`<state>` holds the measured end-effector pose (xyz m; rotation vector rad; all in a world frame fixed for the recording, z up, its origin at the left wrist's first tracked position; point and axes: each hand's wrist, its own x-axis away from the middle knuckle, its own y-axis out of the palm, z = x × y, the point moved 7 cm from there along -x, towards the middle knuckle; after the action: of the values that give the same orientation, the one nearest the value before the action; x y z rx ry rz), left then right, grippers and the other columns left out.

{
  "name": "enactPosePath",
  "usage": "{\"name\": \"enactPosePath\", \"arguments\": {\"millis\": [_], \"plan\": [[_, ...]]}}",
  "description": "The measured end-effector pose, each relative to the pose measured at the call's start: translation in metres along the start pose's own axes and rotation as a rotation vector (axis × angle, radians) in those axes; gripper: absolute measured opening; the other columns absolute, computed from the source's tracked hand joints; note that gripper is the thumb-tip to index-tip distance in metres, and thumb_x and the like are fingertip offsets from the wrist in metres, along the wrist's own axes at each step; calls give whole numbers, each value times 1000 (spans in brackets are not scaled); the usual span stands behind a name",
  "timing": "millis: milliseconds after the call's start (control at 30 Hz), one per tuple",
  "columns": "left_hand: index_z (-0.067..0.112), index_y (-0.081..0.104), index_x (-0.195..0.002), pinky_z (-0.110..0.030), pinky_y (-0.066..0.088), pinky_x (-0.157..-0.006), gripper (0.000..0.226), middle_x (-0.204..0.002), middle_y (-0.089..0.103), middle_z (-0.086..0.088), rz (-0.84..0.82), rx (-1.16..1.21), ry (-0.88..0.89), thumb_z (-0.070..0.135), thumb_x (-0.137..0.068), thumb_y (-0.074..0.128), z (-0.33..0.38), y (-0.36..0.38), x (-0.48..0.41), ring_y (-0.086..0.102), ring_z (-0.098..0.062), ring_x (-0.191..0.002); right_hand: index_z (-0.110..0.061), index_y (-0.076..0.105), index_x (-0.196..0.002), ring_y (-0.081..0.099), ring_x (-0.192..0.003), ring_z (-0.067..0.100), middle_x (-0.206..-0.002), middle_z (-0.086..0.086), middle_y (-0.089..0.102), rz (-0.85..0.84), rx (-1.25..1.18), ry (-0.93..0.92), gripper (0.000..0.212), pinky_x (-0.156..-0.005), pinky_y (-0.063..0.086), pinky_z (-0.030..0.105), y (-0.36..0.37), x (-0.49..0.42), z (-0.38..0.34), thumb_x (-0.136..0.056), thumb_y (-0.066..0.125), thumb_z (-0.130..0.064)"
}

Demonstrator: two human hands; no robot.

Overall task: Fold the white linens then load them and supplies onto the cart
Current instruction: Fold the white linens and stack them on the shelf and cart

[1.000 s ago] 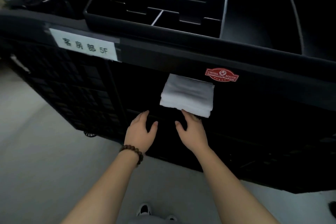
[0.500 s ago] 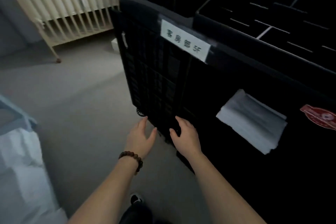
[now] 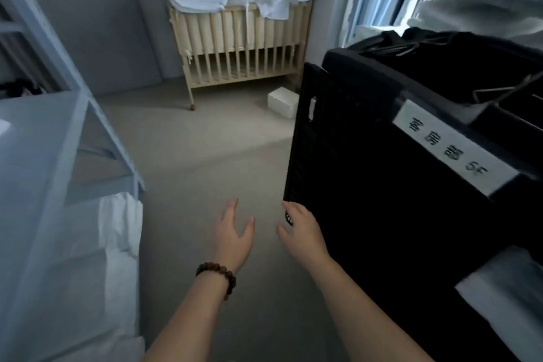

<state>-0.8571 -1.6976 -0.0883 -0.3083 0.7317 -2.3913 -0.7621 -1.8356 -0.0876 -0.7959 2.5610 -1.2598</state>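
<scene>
Folded white linen (image 3: pixel 505 300) sits in the black cart (image 3: pixel 382 185), to the right of the right hand (image 3: pixel 304 235), and is half cut off at the edge. The left hand (image 3: pixel 233 239) is just beside the right hand. Both have loose fingers and hold nothing. The cart's inside is too dark to see.

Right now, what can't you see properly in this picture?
Head view:
- Folded white linen on the black plastic cart: cut off by the right edge.
- Its shelves: lost in dark shadow.
- White paper label: writing blurred.
- Right hand: whether it touches the cart, unclear.
- Pale wooden crib: inside hidden by its liner.
</scene>
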Motion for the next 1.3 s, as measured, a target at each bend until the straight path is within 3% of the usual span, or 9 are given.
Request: {"name": "enactPosePath", "arguments": {"millis": [167, 433, 767, 1200, 1300], "plan": [[14, 34, -147, -30, 23, -112, 59, -152, 35, -10, 91, 22, -49, 28, -95, 57, -20, -47, -44, 31, -22, -140, -15, 44, -142, 40, -132, 22, -144, 4, 44, -5, 70, -112, 53, -110, 29, 33, 20, -54, -55, -92, 55, -28], [21, 29, -149, -28, 28, -107, 63, -152, 34, -3, 253, -23, -148, 41, -95, 52, -74, -133, -76, 34, -19, -138, -14, 46, -140, 40, -132, 23, -142, 5, 47, -95, 87, -284, 52, -111, 29, 33, 76, -108, -147, -91, 57, -28], [12, 38, -145, -30, 33, -108, 61, -147, 43, -6, 520, -102, -283, 30, -92, 60, -137, -238, -94, 41, -21, -133, -19, 43, -142, 39, -131, 24, -145, 2, 42, -292, 98, -508, 52, -110, 31, 35, 164, -166, -261, -92, 53, -29], [16, 32, -148, -38, 33, -112, 62, -148, 40, -4, 792, -83, -463, 32, -93, 57, -180, -310, -219, 38, -20, -135, -26, 38, -144, 34, -134, 14, -147, -8, 38, -491, 81, -827, 52, -112, 28, 31, 244, -318, -377, -94, 50, -37], [18, 32, -148, -32, 30, -112, 62, -150, 39, -1, 853, -86, -503, 34, -94, 56, -185, -319, -246, 37, -18, -135, -28, 36, -145, 33, -134, 13, -146, -8, 38, -527, 89, -886, 53, -113, 27, 31, 254, -351, -396, -95, 50, -39]]}}
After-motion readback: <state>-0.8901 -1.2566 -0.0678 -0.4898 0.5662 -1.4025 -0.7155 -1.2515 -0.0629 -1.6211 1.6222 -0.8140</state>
